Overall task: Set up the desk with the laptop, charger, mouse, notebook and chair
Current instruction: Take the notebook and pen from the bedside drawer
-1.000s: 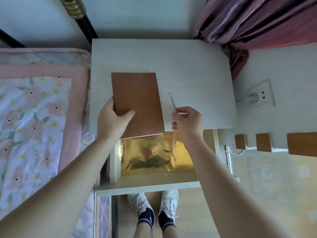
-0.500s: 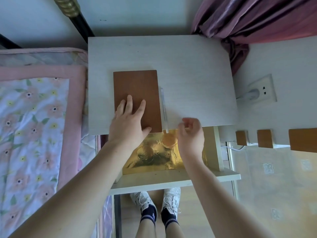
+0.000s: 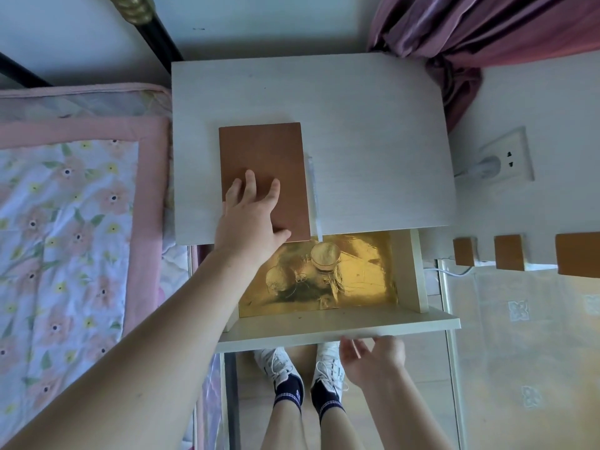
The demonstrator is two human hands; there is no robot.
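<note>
A brown notebook (image 3: 263,164) lies flat on the white desk top (image 3: 357,125), near its front left part. My left hand (image 3: 251,219) rests flat on the notebook's near end with straight fingers. A clear pen (image 3: 313,196) lies along the notebook's right edge. My right hand (image 3: 373,355) is low at the front edge of the open drawer (image 3: 341,329), fingers relaxed and touching its underside, holding nothing. No laptop, mouse or chair is in view.
The drawer is lined with gold foil (image 3: 357,271) and holds a small round jar (image 3: 325,255). A floral bed (image 3: 65,222) lies left. A plug (image 3: 483,165) sits in the wall socket (image 3: 509,154) at right; a purple curtain (image 3: 470,37) hangs behind.
My right hand let go of the pen and dropped from the desk's front edge to the drawer front. The pen now lies beside the notebook. My left hand stays flat on the notebook.
</note>
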